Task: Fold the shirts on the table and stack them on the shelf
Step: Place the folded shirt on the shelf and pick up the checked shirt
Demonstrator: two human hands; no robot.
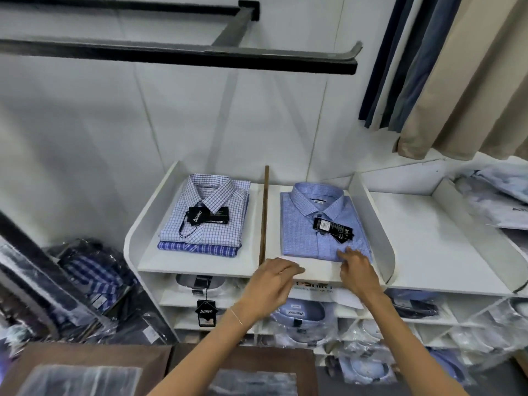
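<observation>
We observe both hands reaching over the front edge of the white shelf (337, 271). The right hand (358, 270) has its fingers (347, 251) extended and only slightly bent, the tips resting on the near hem of a folded light blue shirt (311, 224); they press on the cloth without closing round it. The left hand (271, 287) is just left of the right one, at the shelf's front lip, fingers (294, 270) straight and loosely together, holding nothing; we cannot tell whether they touch the shelf.

The light blue shirt lies flat in the compartment directly beyond the right fingers, collar at the far side, a black hang tag (333, 228) on its chest. A brown wooden divider (264, 215) stands just beyond and left of the left fingers. Further left of it, a folded white-and-blue checked shirt (211, 210) with a black tag (207, 215) sits on top of a folded blue plaid shirt (197, 249).

Below the hands, lower shelf compartments hold shirts wrapped in plastic (303, 318). Near the camera, a brown surface (94, 355) carries clear plastic bags (83, 380). Above, a black hanging rail (177, 54) crosses the wall.
</observation>
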